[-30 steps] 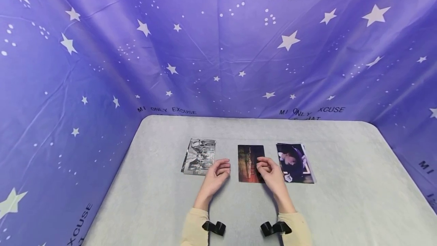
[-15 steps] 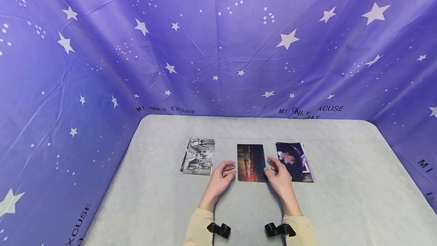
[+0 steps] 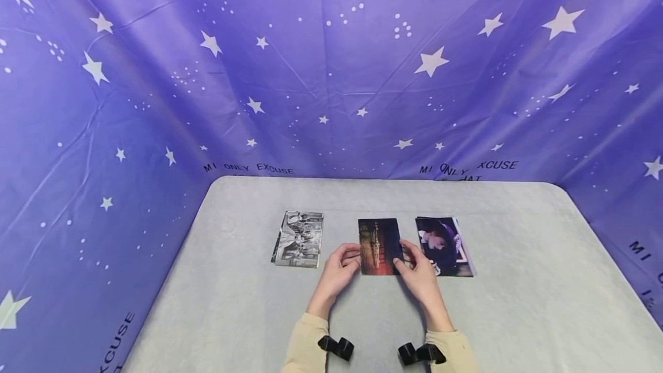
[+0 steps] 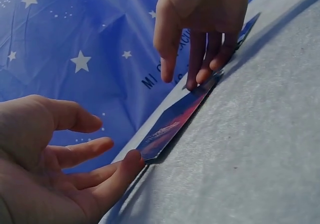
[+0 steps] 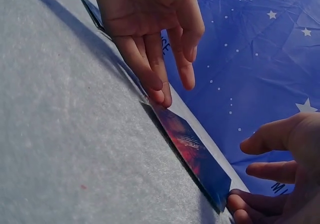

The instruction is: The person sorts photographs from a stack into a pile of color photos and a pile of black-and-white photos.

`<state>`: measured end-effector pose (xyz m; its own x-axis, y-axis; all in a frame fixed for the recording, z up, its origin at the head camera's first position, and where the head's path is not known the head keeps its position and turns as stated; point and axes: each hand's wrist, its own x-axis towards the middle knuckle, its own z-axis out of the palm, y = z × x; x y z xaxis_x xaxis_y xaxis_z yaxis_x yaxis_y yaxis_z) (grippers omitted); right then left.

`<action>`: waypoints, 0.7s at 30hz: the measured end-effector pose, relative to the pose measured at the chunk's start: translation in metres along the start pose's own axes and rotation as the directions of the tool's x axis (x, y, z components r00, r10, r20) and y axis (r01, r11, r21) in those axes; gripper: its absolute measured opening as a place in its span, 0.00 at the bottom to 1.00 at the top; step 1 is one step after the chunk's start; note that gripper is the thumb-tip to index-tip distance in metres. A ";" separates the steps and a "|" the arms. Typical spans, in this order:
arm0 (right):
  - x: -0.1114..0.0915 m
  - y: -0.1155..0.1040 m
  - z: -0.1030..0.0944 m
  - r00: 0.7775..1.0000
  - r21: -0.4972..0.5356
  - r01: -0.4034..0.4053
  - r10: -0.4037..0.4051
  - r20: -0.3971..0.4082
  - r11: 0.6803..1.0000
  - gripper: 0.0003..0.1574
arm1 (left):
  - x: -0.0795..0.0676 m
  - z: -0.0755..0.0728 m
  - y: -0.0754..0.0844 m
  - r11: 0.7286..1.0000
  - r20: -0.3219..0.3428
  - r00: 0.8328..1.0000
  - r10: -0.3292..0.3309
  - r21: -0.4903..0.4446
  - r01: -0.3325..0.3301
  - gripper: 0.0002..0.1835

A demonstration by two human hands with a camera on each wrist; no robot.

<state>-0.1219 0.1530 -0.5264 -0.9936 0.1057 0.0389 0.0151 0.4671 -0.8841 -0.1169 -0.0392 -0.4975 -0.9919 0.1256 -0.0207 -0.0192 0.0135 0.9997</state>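
A photo (image 3: 378,246) with a dark, reddish scene lies in the middle of the table between my two hands. My left hand (image 3: 339,275) touches its left edge with the fingertips, fingers extended and spread; in the left wrist view the photo (image 4: 172,121) meets those fingertips (image 4: 132,156). On the opposite side, my right hand (image 3: 418,272) has fingertips right at the right edge, thumb near the lower corner. From the right wrist, the photo (image 5: 187,149) lies low along the table, fingertips of both hands at its ends.
A pile of photos with a black-and-white picture on top (image 3: 299,239) lies to the left. Another pile, topped by a dark purple portrait (image 3: 442,246), lies right beside my right hand. The grey table (image 3: 248,315) meets a purple star-patterned curtain (image 3: 321,62).
My left hand has moved right to the middle photo's left edge. My right hand moved off the photo's face, outward, then back in against its right edge.
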 end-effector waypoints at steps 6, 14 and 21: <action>0.000 -0.002 0.000 0.999 0.142 -0.045 0.047 -0.012 0.989 0.28 | 0.008 -0.003 -0.006 0.997 -0.024 1.000 -0.007 -0.083 0.005 0.17; 0.002 -0.003 -0.005 0.994 0.204 -0.078 0.093 -0.063 0.976 0.28 | 0.022 0.000 -0.033 0.985 -0.046 0.999 -0.024 -0.172 0.016 0.18; 0.002 0.000 -0.011 0.987 0.281 -0.104 0.133 -0.085 0.954 0.29 | 0.012 0.006 0.001 0.985 -0.006 0.999 -0.040 -0.171 0.038 0.22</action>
<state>-0.1231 0.1628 -0.5213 -0.9697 0.2413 -0.0392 0.0863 0.1880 -0.9784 -0.1279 -0.0312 -0.4968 -0.9911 0.1189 -0.0606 -0.0785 -0.1516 0.9853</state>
